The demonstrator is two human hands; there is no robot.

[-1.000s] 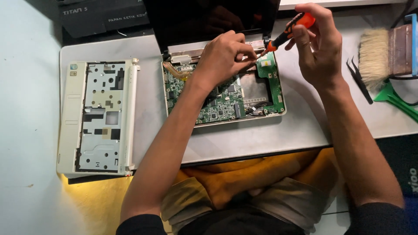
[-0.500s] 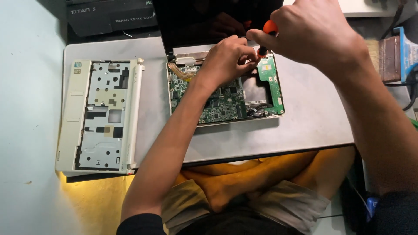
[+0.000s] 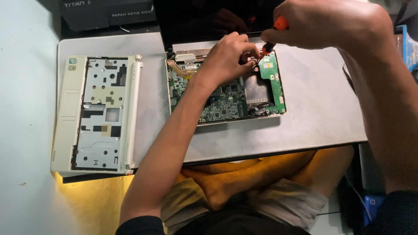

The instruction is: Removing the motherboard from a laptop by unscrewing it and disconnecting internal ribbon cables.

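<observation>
An opened small laptop [image 3: 226, 102] lies on a grey board, its green circuit board exposed and its dark screen tilted up behind. My left hand [image 3: 226, 58] rests on the upper part of the circuit board, fingers pinched near the hinge area. My right hand [image 3: 331, 24] grips an orange-handled screwdriver [image 3: 273, 32], its tip pointing down at the top right corner of the circuit board, close to my left fingertips.
The laptop's removed white upper case [image 3: 98, 113] lies upside down at the left of the grey board [image 3: 313, 113]. A dark box [image 3: 109, 13] sits at the back left. My crossed legs are under the board's near edge. A blue item [image 3: 409, 48] shows at the right edge.
My right hand with the screwdriver has moved closer to the camera and over the laptop's top right corner. The view has shifted, and the brush and tools at the right have left the frame.
</observation>
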